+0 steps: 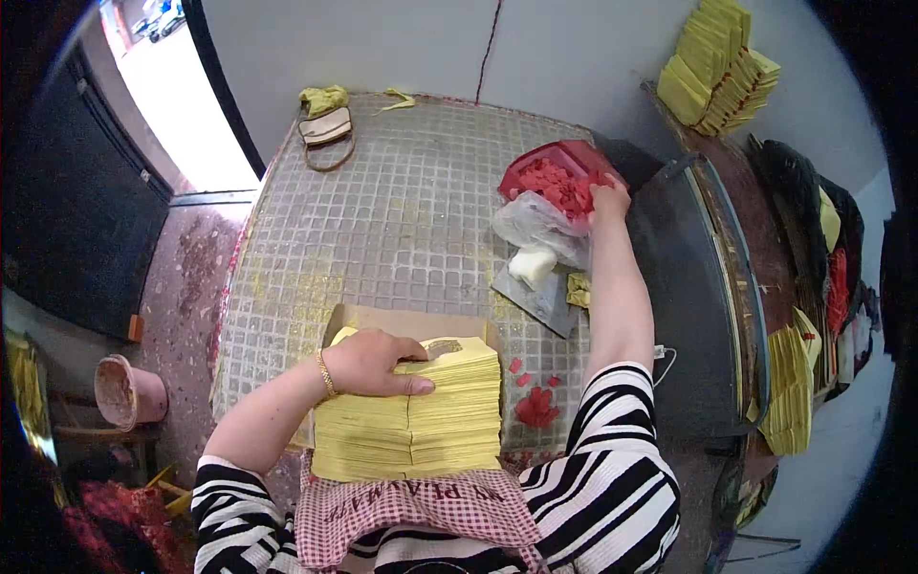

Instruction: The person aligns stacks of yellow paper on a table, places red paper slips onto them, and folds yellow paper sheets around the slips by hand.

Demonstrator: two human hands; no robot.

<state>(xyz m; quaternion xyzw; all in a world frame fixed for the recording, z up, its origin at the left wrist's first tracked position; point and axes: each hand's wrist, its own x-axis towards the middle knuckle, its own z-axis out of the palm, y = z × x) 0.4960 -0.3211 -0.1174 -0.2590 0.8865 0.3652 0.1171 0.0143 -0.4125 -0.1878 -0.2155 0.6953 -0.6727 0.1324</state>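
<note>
My left hand [378, 364], with a gold bracelet at its wrist, presses on a thick stack of yellow paper [454, 407], its thumb along the front edge and its fingers bent over the top. The stack stands in two columns at the table's near edge, against my checked apron [411, 507]. Far to the right, my right hand [609, 201] reaches into a red plastic tray [569, 153] heaped with small red paper pieces [555, 182]. Its bent fingers close in the heap at the tray's right side; the fingertips are partly hidden.
A clear plastic bag [540, 225] and a white lump [532, 266] on a grey plate [545, 301] lie before the tray. Loose red pieces [537, 407] lie beside the stack. A small handbag [327, 129] is at the back left, a pink bucket [129, 392] lower left.
</note>
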